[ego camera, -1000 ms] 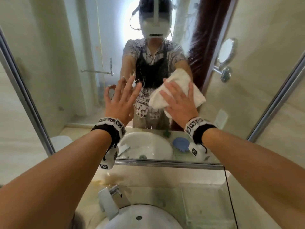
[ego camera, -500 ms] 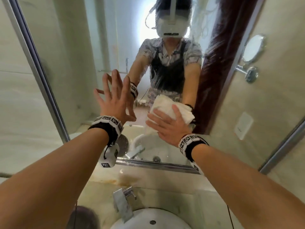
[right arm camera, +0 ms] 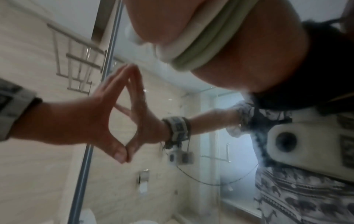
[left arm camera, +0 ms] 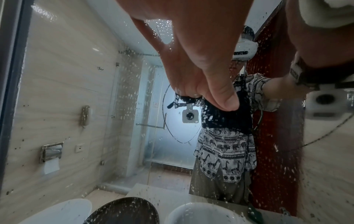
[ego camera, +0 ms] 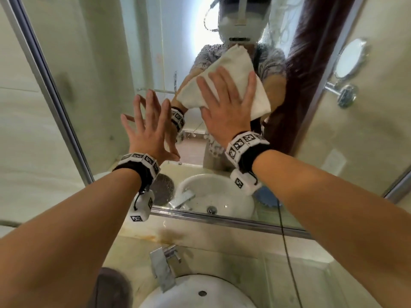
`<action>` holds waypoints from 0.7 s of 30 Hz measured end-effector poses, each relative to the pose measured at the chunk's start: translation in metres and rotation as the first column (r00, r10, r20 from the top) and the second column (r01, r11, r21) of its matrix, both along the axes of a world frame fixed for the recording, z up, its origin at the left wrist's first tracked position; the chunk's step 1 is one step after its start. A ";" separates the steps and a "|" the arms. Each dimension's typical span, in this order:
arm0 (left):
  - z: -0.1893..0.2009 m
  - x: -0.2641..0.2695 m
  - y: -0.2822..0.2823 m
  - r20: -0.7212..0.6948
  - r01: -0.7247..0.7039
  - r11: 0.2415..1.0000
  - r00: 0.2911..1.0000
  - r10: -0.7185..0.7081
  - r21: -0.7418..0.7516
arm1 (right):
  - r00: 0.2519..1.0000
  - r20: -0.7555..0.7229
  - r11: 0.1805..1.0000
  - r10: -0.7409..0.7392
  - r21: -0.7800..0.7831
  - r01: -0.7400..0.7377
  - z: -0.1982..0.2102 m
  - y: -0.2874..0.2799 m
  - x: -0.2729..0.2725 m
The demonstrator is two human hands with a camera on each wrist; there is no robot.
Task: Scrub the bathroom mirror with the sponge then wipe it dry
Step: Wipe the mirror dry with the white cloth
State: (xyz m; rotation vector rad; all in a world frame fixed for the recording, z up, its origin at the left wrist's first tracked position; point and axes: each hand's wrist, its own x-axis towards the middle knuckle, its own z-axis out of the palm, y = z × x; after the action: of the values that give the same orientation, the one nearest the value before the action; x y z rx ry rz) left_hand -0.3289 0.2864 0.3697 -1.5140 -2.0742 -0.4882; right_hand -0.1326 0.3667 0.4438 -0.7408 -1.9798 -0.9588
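Pressing one cloth (ego camera: 235, 72) flat: right hand (ego camera: 224, 112); left hand (ego camera: 149, 130) on mirror (ego camera: 100, 63)

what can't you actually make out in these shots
- Sponge: in no view, so its place is unknown.
- Glass under the cloth: hidden by it and the right hand, head view.
- Cloth in the right wrist view: blurred, only folded edges show.
- Droplets on the mirror: clear only in the left wrist view.

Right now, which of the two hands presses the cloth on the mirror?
The right hand: its spread fingers press the white cloth flat on the mirror. The left hand touches the glass bare.
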 end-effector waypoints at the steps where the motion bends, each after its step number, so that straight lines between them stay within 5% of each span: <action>1: -0.001 0.000 0.000 -0.006 -0.004 1.000 1.000 0.004 0.000 | 1.000 -0.013 1.000 0.012 0.001 -0.012 -0.006 -0.001 -0.007; 12: -0.008 -0.002 0.000 -0.040 0.004 0.999 0.999 -0.002 0.047 | 0.898 0.418 0.989 0.140 -0.015 -0.147 -0.094 0.003 -0.019; 16: -0.011 -0.008 0.001 -0.071 0.015 0.998 0.997 -0.011 0.062 | 0.908 0.404 0.994 0.110 -0.029 -0.108 -0.130 -0.004 -0.017; 21: -0.011 -0.010 -0.005 -0.129 0.017 1.000 0.991 -0.017 -0.001 | 0.878 0.474 0.998 0.060 -0.049 -0.042 -0.125 -0.009 -0.011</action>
State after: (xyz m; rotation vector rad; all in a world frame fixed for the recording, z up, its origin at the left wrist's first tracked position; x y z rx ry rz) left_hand -0.3389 0.2813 0.3590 -1.5235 -1.9632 -0.3861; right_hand -0.1436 0.3579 0.3184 -0.4967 -2.4340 -1.1573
